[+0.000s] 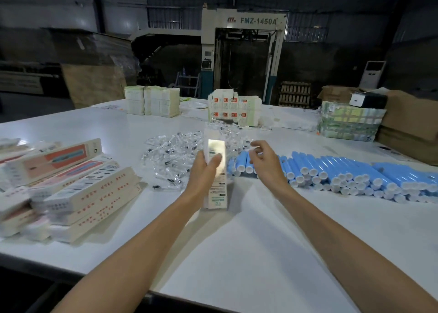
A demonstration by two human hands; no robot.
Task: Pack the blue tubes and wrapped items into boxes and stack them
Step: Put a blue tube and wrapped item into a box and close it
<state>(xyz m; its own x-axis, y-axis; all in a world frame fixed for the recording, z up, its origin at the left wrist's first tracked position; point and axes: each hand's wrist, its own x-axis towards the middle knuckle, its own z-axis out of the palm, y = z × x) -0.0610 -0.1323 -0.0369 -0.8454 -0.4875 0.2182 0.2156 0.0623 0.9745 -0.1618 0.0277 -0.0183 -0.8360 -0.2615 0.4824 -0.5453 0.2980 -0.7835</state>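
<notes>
Dim factory space was seen behind a broad white table (260,253), with a large machine (246,52) at the back. At the left of the table, filled boxes (78,189) were seen piled in a loose, uneven stack. Just right of these, toward the middle, a heap of clear wrapped items (175,151) was spread out. In front of that heap a single box (216,191) was held upright by the left hand (206,170), the fingers and thumb being wrapped round its sides and its upper end turned away from the person. Whether its far flap was open could not be told. The right hand (265,161) was held above the near end of the blue tubes (343,170), its fingers loosely curled and parted, with nothing seen between them. The tubes were laid in a long row across the right side of the table.

The filling step was judged to be in hand. For the next move, one tube would need to be picked from the row, aligned with the box mouth and slid in.
</notes>
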